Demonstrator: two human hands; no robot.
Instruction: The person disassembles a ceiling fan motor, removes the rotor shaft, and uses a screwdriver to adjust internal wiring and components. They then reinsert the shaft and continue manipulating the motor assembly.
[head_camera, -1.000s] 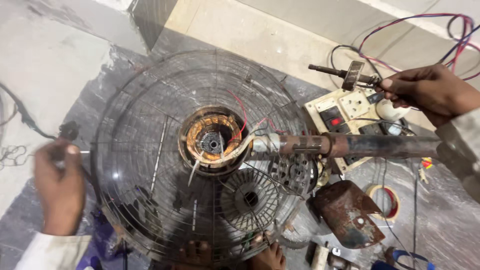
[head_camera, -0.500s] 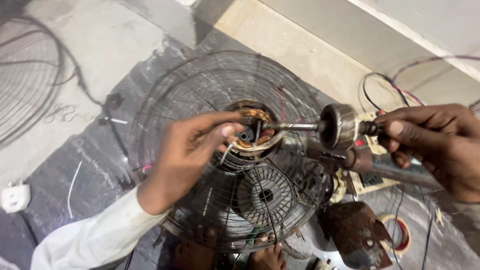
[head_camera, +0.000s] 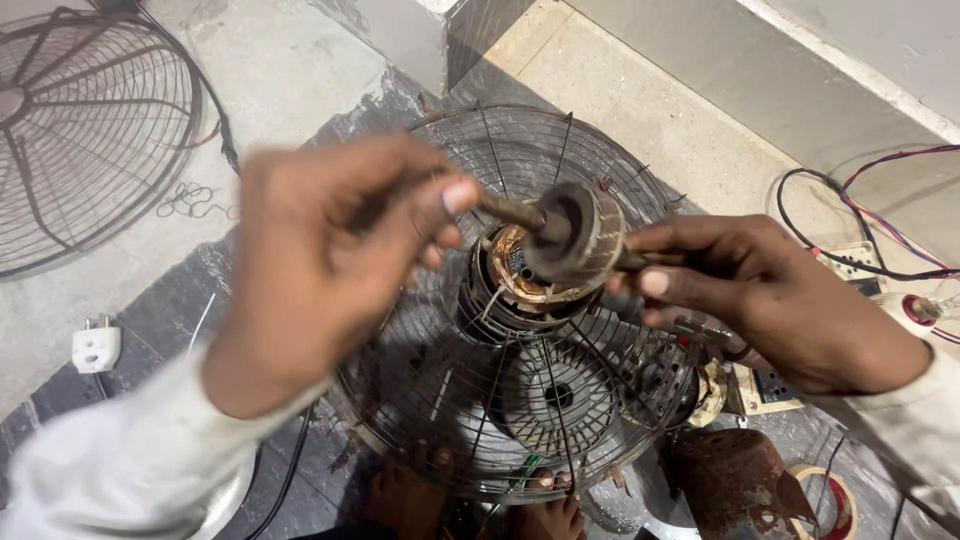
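Above the wire guard (head_camera: 480, 400) on the floor, both hands hold a rotor (head_camera: 575, 232) level in the air. The left hand (head_camera: 330, 260) pinches one end of the rotor's shaft (head_camera: 510, 211) between thumb and fingers; the right hand (head_camera: 775, 300) grips the other end. Just below the rotor sits the motor's copper winding (head_camera: 520, 275), at the guard's centre. A second guard (head_camera: 80, 130) lies well apart at the upper left, with a white plug (head_camera: 97, 348) near it. At the right edge are coloured wires (head_camera: 880, 240) and a socket box (head_camera: 850, 265); a rusty cover (head_camera: 735, 480) and a tape roll (head_camera: 835, 500) lie at the lower right.
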